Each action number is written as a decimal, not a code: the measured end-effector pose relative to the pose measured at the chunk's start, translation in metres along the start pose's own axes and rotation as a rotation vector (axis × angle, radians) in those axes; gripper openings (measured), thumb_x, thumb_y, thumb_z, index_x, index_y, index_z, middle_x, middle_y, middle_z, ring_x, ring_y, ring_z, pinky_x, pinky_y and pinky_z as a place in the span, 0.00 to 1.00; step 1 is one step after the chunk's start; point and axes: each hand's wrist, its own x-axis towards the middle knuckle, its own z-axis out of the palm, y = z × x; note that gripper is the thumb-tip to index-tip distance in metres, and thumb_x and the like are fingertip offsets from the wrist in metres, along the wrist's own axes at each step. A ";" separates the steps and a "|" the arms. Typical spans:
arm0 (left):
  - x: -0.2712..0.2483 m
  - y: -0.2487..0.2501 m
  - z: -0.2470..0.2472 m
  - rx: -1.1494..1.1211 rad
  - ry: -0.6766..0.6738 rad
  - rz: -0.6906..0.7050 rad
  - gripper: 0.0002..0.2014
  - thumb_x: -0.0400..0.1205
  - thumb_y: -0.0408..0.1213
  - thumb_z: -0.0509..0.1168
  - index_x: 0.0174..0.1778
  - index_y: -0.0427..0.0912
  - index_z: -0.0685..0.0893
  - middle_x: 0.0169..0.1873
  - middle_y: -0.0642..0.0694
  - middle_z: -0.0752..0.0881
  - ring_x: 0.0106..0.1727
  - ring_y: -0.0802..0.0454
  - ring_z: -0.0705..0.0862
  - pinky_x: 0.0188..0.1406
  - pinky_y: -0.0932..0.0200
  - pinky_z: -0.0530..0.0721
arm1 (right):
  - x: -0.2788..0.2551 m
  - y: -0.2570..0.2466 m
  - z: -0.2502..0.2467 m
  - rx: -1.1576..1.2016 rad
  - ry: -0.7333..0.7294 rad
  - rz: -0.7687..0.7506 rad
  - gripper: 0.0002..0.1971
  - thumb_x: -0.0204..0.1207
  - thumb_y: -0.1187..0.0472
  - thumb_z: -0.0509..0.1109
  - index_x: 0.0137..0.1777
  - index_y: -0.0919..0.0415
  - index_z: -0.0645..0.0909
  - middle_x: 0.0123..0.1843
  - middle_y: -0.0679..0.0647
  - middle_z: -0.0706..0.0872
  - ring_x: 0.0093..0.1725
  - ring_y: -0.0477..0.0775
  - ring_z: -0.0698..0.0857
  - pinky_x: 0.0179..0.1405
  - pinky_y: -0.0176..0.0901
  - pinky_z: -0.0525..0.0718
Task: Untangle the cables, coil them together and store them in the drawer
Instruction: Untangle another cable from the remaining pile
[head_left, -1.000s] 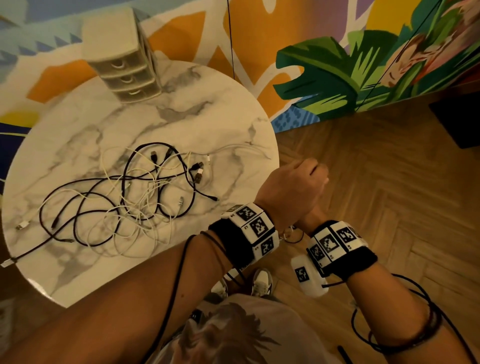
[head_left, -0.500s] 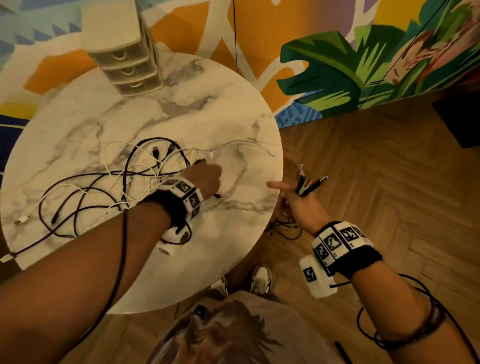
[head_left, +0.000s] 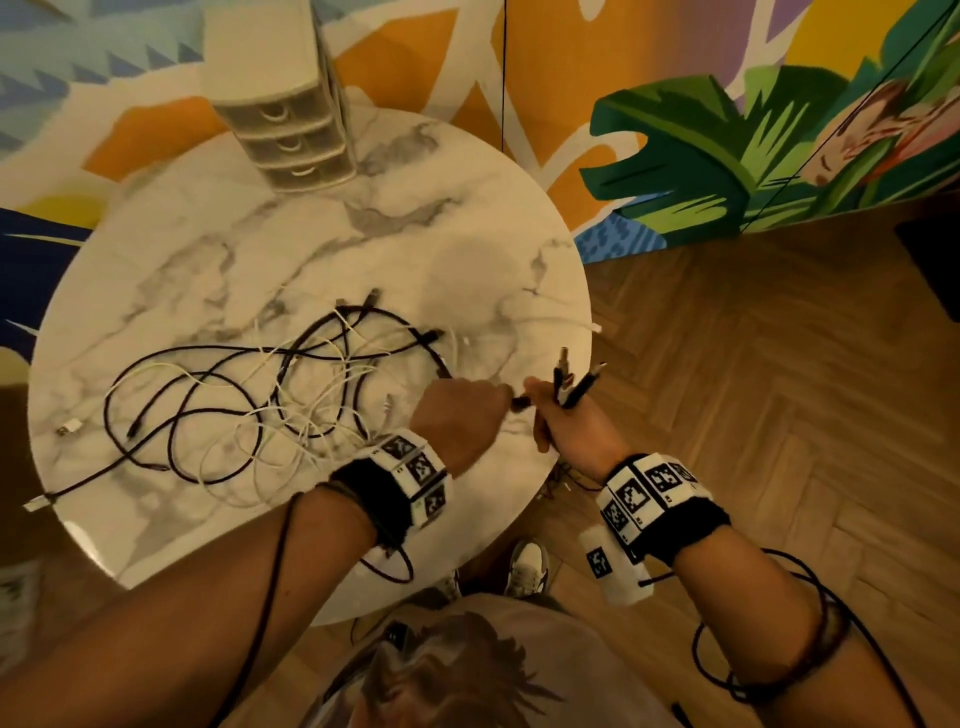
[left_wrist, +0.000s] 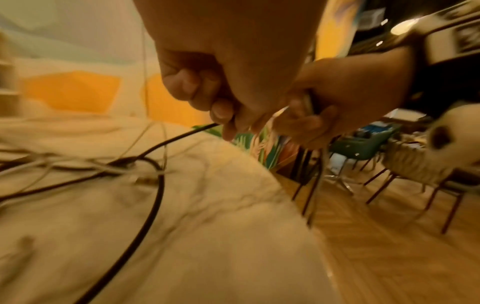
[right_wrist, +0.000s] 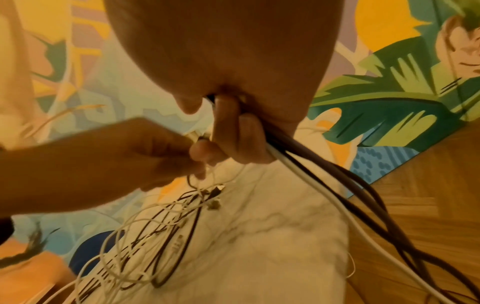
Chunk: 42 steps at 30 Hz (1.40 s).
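Item, cables, sorting under way. I am holding several freed cable ends (head_left: 571, 382) bunched in my right hand (head_left: 569, 426), fingers curled round them. My left hand (head_left: 457, 410) is pinching one black cable (left_wrist: 155, 185) out of the tangle (head_left: 249, 400), which is lying on the worktop (head_left: 467, 249). Coiling is not yet begun; drawer unit (head_left: 288, 130) is sitting closed at the far edge.

Black and white cables (head_left: 270, 405) sprawl tangled across the marble table (head_left: 467, 260); several gathered ends (head_left: 574, 379) stick up at its right edge. The cream 3-drawer unit (head_left: 283, 124) stands closed at the far edge.
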 end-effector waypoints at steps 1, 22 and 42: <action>-0.002 0.006 -0.004 -0.003 0.009 -0.001 0.12 0.85 0.36 0.50 0.58 0.46 0.78 0.46 0.45 0.86 0.45 0.42 0.86 0.31 0.54 0.68 | 0.002 -0.005 0.003 -0.002 -0.011 0.009 0.27 0.84 0.42 0.53 0.32 0.59 0.79 0.21 0.52 0.76 0.20 0.42 0.73 0.32 0.41 0.71; 0.012 -0.135 0.008 -0.651 0.214 -0.659 0.11 0.82 0.40 0.59 0.53 0.46 0.86 0.47 0.38 0.89 0.48 0.37 0.85 0.45 0.50 0.84 | -0.012 0.036 -0.037 0.166 0.408 0.226 0.17 0.82 0.43 0.59 0.34 0.50 0.71 0.28 0.51 0.75 0.27 0.51 0.72 0.34 0.47 0.70; -0.030 -0.132 -0.082 -0.137 0.477 -0.615 0.26 0.87 0.54 0.45 0.49 0.39 0.83 0.46 0.31 0.84 0.47 0.30 0.82 0.39 0.48 0.74 | 0.028 -0.027 -0.050 0.136 0.834 0.010 0.16 0.82 0.49 0.60 0.63 0.54 0.80 0.62 0.51 0.83 0.61 0.50 0.81 0.59 0.40 0.73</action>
